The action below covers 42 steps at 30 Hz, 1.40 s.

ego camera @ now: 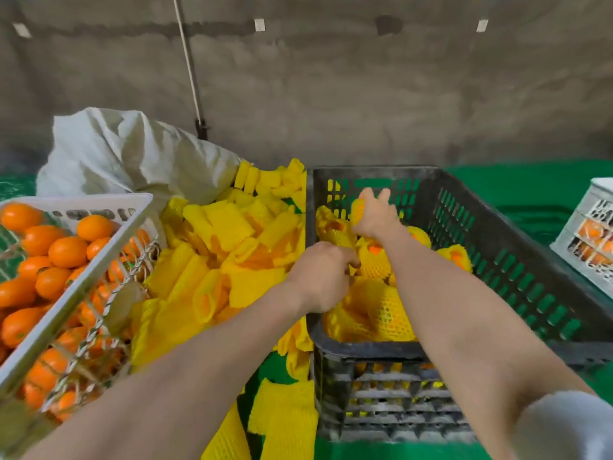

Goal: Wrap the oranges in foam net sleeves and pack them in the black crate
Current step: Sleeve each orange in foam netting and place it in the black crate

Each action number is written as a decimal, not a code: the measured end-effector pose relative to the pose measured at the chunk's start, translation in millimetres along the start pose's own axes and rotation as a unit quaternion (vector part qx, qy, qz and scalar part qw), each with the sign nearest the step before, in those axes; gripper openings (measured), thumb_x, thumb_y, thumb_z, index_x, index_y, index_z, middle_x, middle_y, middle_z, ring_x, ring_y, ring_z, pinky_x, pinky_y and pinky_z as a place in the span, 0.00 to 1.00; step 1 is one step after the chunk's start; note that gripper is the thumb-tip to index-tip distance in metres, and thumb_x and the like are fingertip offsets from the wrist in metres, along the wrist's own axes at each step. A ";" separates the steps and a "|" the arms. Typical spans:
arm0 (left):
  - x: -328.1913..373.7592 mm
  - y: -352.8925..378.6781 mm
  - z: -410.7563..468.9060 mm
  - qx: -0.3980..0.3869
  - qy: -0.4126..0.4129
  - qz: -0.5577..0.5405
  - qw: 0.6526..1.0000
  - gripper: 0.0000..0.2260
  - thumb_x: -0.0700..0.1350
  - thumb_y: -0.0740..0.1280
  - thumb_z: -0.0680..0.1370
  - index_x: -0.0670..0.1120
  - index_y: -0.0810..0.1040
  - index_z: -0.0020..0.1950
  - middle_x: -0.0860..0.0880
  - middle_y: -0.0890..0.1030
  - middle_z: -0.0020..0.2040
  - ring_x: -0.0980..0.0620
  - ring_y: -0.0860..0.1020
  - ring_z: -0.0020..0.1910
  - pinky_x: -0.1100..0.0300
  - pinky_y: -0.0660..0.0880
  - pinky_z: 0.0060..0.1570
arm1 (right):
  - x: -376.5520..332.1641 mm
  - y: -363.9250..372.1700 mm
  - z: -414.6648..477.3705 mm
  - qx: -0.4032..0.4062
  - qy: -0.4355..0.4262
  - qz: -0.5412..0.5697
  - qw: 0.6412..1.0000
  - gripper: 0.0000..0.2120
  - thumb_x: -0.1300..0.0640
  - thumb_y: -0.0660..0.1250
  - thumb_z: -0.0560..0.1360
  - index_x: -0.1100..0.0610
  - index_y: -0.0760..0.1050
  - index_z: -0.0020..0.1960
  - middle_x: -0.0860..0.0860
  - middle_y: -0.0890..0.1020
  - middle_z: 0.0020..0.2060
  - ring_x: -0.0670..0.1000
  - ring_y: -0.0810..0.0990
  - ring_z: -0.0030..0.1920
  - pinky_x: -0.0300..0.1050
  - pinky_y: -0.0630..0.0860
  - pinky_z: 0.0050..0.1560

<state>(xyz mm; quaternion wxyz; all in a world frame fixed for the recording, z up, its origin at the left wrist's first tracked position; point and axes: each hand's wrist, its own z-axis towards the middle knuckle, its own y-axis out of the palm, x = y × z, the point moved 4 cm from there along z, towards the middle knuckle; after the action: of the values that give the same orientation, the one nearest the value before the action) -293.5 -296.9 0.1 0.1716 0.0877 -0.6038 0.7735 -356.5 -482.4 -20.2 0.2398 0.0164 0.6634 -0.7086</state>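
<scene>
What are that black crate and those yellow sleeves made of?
The black slotted crate looks like moulded matt plastic: rigid walls, regular vent slots, a dusty rim. The yellow net sleeves seem to be soft foam mesh: a puffy lattice, flattened and crumpled in a loose pile.

- Foam net sleeves [229, 234]: bright yellow, fine diamond mesh.
- Oranges [66, 250]: glossy orange, in a white basket [109, 202].
- Black crate [497, 260]: black slotted walls, green showing through.
- Netted orange [374, 257]: yellow mesh, orange peel at the end.
- Surface [530, 187]: green.
- Sack [126, 151]: off-white.
- Pale crate [597, 197] at right: whitish, seemingly orange inside; blurred.
</scene>
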 end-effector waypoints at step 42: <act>-259.2 -175.6 -254.1 0.242 -0.281 -0.113 0.922 0.17 0.27 0.57 0.76 0.38 0.79 0.58 0.41 0.81 0.54 0.47 0.78 0.52 0.61 0.72 0.47 | -249.2 178.0 -174.8 -0.194 -0.145 -0.056 0.969 0.27 0.59 0.58 0.77 0.60 0.56 0.74 0.57 0.61 0.73 0.60 0.59 0.71 0.51 0.59 0.69</act>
<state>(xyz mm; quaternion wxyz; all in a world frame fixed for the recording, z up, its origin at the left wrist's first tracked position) 29.8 -56.1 5.0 0.0548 0.4077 -0.4082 0.8150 -123.3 -238.2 -122.0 0.2919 -0.1709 0.7460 -0.5737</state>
